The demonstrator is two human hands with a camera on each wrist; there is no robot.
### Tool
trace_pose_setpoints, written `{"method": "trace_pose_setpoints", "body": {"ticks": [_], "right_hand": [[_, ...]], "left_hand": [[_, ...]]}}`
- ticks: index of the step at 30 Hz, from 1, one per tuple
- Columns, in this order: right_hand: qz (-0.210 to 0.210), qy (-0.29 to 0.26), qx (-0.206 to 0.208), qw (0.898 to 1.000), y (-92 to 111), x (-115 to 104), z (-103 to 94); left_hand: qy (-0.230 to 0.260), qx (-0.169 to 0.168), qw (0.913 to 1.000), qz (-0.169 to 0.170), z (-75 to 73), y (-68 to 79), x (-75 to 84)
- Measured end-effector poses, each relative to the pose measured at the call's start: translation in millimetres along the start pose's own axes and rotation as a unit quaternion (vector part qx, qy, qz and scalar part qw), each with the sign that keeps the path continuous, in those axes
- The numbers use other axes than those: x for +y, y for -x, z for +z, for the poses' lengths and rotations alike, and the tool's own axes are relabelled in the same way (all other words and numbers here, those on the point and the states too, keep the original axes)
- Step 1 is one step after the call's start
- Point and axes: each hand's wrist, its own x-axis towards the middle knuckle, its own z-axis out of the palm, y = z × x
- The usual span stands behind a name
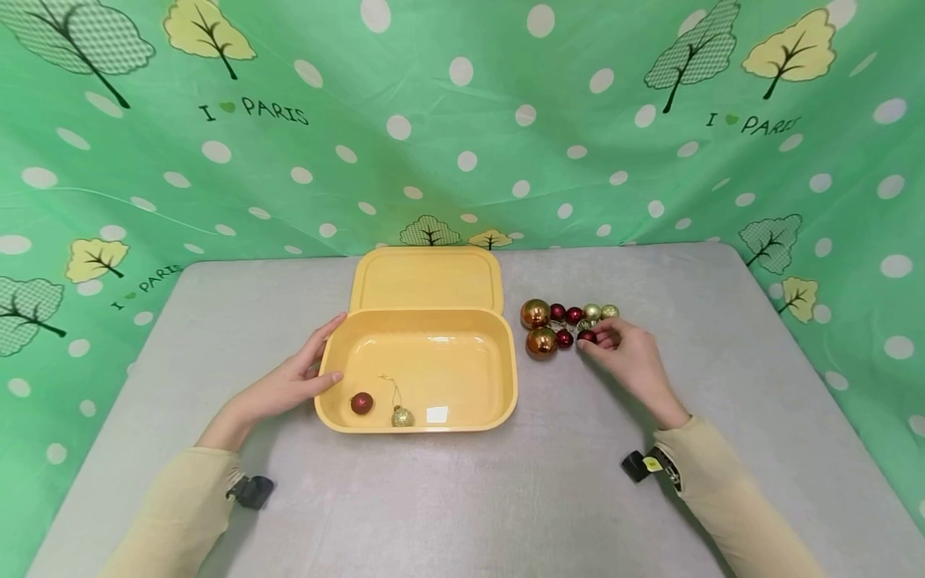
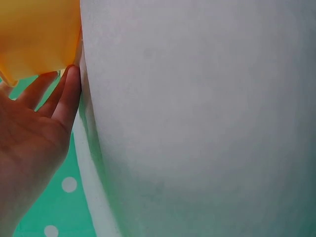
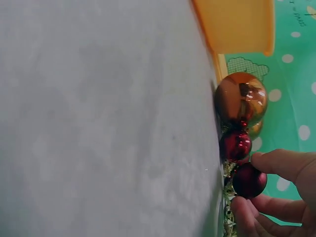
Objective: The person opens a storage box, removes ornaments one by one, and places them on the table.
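A yellow plastic box (image 1: 419,361) stands on the table with a dark red bauble (image 1: 361,403) and a gold glitter bauble (image 1: 401,417) inside. My left hand (image 1: 296,377) holds its left side, thumb over the rim and fingers along the outer wall. In the left wrist view those fingers (image 2: 66,101) touch the box's outside. To the right of the box, my right hand (image 1: 632,357) pinches a dark red bauble (image 3: 250,180) between thumb and fingers. This bauble is at the near right of a cluster with large copper baubles (image 1: 542,343), small red ones (image 1: 574,315) and gold ones (image 1: 610,312).
A yellow lid (image 1: 429,279) lies flat behind the box, up against its back rim. The grey table (image 1: 462,506) backs onto a green polka-dot curtain (image 1: 462,160). Gold hanging strings lie among the clustered baubles.
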Motion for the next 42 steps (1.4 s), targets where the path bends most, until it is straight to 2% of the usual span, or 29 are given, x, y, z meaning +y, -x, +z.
{"method": "trace_pose_setpoints", "body": {"ticks": [8,21,31,33,37,42], "right_hand": [[0.011,0.029,-0.003,1.000,-4,0,3.5],[0.021,0.034,-0.056,0.998,-2,-4,-7.3],[0.016,0.040,-0.054,0.998,1,-14,-15.5],[0.003,0.027,-0.055,0.998,1,-17,-15.7],[-0.051,-0.018,-0.068,0.996,0,-27,-10.9],[-0.097,-0.103,-0.100,0.985,1,-43,-3.1]], "left_hand": [[0.001,0.001,1.0000,-0.005,0.5,-0.4,-0.7],[0.002,0.002,1.0000,-0.004,0.2,-0.4,-0.6],[0.006,0.000,1.0000,-0.004,0.3,-0.6,-1.4],[0.004,0.000,1.0000,-0.004,0.2,-0.5,-1.7],[0.000,0.001,1.0000,-0.005,-0.2,-0.7,-1.8],[-0.006,0.004,0.9999,-0.009,-0.4,-1.3,-1.7]]}}
